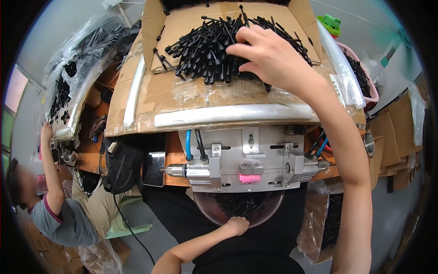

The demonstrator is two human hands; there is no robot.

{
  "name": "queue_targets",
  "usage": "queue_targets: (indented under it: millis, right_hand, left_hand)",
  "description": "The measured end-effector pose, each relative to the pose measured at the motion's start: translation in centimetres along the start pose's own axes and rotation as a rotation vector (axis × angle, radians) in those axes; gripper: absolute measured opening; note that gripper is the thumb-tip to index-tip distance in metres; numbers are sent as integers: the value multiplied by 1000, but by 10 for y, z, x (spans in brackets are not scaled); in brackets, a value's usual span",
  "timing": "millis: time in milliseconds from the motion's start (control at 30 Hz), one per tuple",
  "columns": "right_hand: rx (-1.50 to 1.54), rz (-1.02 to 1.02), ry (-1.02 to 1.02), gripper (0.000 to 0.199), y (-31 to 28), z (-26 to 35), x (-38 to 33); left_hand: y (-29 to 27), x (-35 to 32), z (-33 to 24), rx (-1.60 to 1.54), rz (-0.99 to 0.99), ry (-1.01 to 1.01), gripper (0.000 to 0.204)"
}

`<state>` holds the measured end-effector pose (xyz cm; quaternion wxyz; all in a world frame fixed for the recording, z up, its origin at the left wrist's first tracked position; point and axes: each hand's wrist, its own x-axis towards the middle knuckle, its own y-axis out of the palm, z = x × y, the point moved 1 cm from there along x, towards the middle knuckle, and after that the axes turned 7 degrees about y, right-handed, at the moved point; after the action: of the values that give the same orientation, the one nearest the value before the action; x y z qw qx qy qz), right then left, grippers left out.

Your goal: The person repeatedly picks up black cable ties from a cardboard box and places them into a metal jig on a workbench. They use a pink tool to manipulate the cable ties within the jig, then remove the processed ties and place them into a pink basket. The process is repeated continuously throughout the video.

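Nearest the camera, the left hand [237, 225] is rested, curled closed, on the rim of a round bowl [269, 214] of black parts under the metal fixture [248, 157] at the bench's near edge. At the far edge, black plastic pins [205, 50] are heaped in a cardboard tray [182, 20]; the right hand [269, 57] is closed loosely over several. They seem light, stiff and slippery, best pinched by the shaft.

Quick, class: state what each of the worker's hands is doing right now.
Left hand: closed, resting at the bowl rim.
Right hand: fingers curled onto the black parts; grasp cannot be told.
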<state>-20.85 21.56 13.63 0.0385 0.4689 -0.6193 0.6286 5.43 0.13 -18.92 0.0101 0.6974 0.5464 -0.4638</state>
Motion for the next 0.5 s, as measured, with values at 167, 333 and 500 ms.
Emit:
queue_targets:
  millis: [167, 333, 500]
  right_hand:
    - [46, 158, -98, 30, -13, -9, -16]
    - [297, 142, -33, 24, -43, -20, -38]
    - [837, 47, 494, 19, -61, -34, -42]
  left_hand:
    - [-156, -113, -63, 13, -242, 325, 28]
    - [-340, -185, -39, 430, -1566, 247, 21]
    - [-415, -179, -2, 559, -1374, 304, 22]
